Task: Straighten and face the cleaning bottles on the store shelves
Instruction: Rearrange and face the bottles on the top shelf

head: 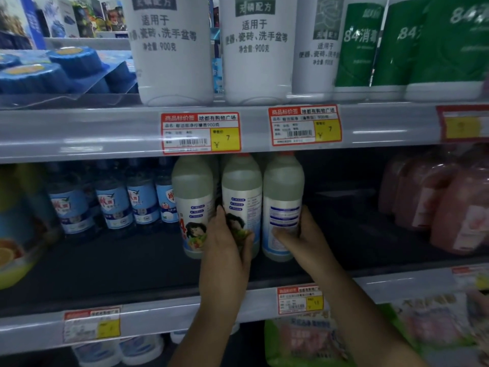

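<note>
white bottles [242,197], green jugs [397,43]

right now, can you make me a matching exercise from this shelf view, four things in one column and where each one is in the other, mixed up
Things:
1. left hand
2. right hand
3. pink bottles
4. blue round blocks

Places:
A. top shelf, far left
B. gripping the middle pale bottle
C. middle shelf, far right
D. gripping the right pale bottle, the one showing its text panel

Pairs: 1-B, 2-D, 3-C, 4-A
</note>
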`<state>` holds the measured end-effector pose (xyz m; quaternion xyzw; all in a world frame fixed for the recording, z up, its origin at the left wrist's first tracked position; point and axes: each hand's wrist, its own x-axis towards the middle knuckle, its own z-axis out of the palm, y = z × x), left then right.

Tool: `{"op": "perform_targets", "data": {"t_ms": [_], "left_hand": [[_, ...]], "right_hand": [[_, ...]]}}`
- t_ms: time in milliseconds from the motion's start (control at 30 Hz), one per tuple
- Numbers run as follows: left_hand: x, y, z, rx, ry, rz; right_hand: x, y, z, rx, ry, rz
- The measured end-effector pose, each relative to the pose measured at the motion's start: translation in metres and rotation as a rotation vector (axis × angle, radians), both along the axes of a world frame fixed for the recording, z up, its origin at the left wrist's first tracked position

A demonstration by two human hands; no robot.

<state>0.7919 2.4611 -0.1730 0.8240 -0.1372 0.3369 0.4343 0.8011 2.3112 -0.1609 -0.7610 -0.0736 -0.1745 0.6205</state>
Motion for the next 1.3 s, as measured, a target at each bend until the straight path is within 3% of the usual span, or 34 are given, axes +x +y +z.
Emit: {"op": "perform_targets", "data": {"t_ms": [433,700,1133,1300], "left_hand": [[-0.003,0.001,-0.001,0.028,-0.009,0.011],[-0.004,0.000,-0.001,0.029,-0.016,0.017],[-0.008,0.001,-0.004,0.091,-0.056,0.146],[-0.009,0.000,-0.001,0.104,-0.028,0.104]], "right_hand": [[-0.001,0.004,0.000,0.015,-0.073,-0.148],[-0.001,0.002,0.001,0.022,-0.058,-0.100],[-0.001,0.009,-0.001,-0.130,-0.134,-0.187],[-0.007,0.015,0.001,-0.250,-0.153,-0.331]]}}
